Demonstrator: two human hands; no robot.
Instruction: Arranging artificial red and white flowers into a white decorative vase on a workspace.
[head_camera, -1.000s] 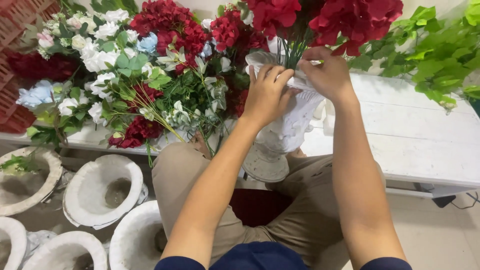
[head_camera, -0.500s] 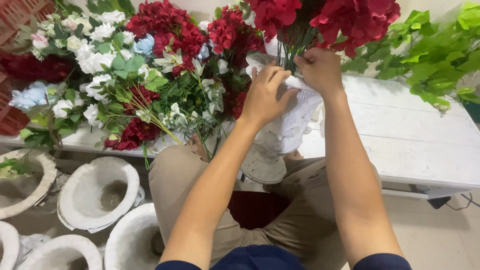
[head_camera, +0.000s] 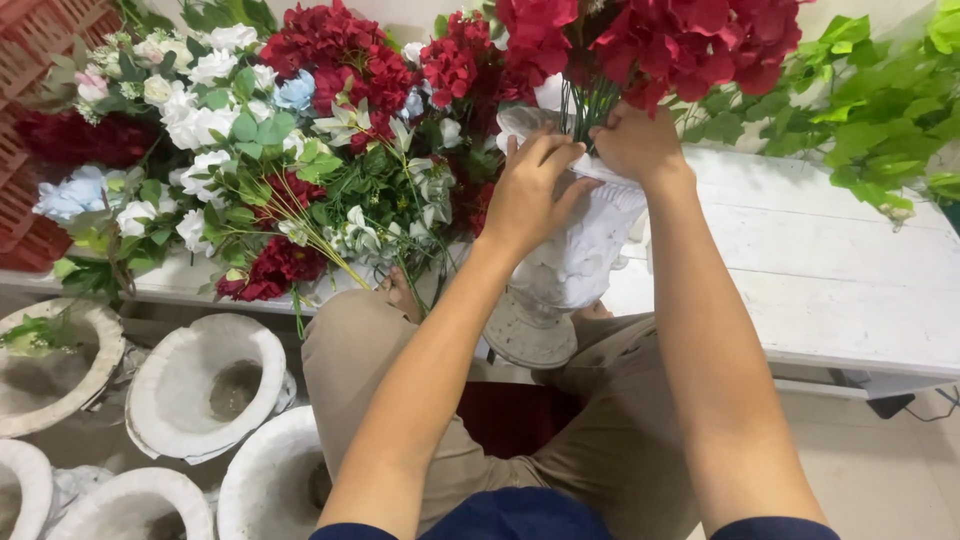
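A white ornate urn vase (head_camera: 572, 262) rests on my lap, tilted against the white table. Red artificial flowers (head_camera: 680, 45) stand in its mouth on dark green stems (head_camera: 582, 108). My left hand (head_camera: 530, 190) lies over the vase rim with fingers spread, touching the rim and the stems' base. My right hand (head_camera: 635, 142) is closed around the bundle of stems just above the rim.
A heap of red, white and pale blue artificial flowers (head_camera: 270, 150) lies on the white wooden table (head_camera: 840, 270). Green leafy sprigs (head_camera: 880, 110) lie at the right. Several white urn vases (head_camera: 205, 385) stand on the floor at lower left. A red crate (head_camera: 30, 70) sits at the far left.
Both hands have shifted slightly upward on the vase rim. The right hand has closed tighter on the stems, and the left fingers have spread over the rim.
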